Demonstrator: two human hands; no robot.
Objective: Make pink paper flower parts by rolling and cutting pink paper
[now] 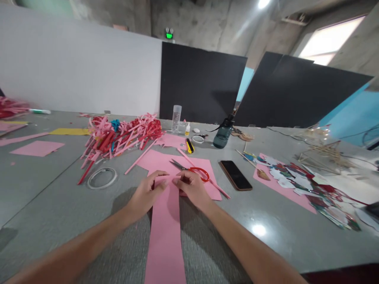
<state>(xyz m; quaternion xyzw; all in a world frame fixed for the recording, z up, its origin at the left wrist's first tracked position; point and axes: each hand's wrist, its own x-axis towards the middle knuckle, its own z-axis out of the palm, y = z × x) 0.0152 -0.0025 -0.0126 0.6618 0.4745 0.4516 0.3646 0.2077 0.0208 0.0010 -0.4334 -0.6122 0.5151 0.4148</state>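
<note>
A long pink paper strip (166,232) runs from the bottom edge of the view up to both hands. My left hand (149,190) pinches its far left corner between thumb and fingers. At the far right corner, my right hand (191,187) is closed on the same strip. Just beyond the hands, red-handled scissors (199,169) lie on a larger pink sheet (158,159), blades pointing left. Thin pink strips (219,189) rest on and around that sheet. The fingertips partly hide the strip's far edge.
A roll of tape (102,178) and a heap of pink and red paper strips (118,136) lie left. Behind are a yellow cutter (190,146), a clear cylinder (176,118) and a dark bottle (223,134). A phone (235,174) and paper cutouts (293,177) lie right.
</note>
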